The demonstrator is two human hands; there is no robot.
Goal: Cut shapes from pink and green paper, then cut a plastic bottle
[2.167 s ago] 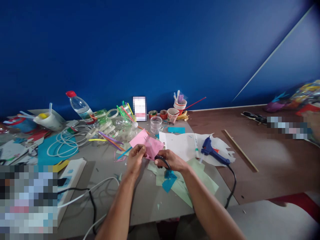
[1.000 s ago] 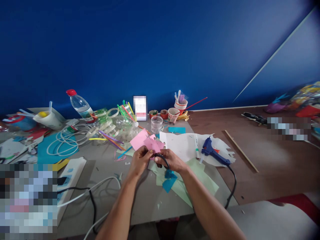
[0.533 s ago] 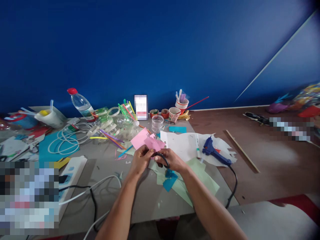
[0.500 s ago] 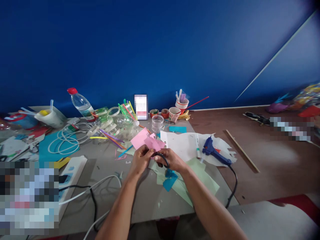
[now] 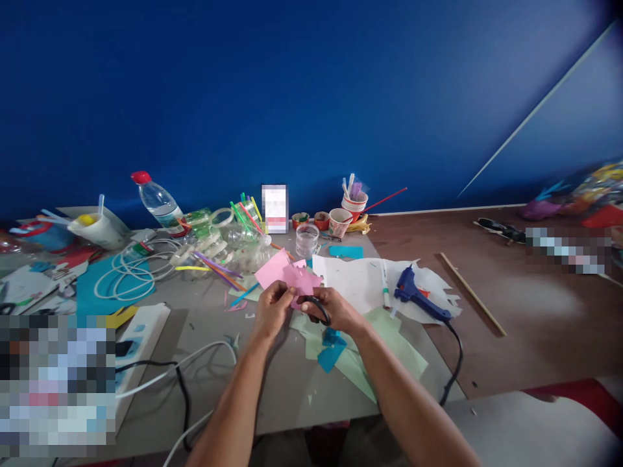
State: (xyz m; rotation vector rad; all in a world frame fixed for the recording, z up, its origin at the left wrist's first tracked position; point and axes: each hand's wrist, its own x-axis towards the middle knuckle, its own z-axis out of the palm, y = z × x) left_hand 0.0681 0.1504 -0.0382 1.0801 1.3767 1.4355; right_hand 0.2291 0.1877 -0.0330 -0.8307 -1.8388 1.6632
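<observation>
My left hand pinches a piece of pink paper and holds it just above the grey table. My right hand is closed on black-handled scissors, with the blades at the paper's lower edge. The blades themselves are mostly hidden by the paper and my fingers. A second pink sheet lies behind the held piece. Pale green paper and teal scraps lie under my right wrist.
A blue glue gun with a black cord lies on white paper to the right, beside a marker. Straws, a water bottle, a clear cup, paper cups, coiled white cable and a power strip crowd the left.
The pink piece has been turned and drawn closer between my hands. The scissors stay at its edge. My hands have hardly shifted otherwise.
</observation>
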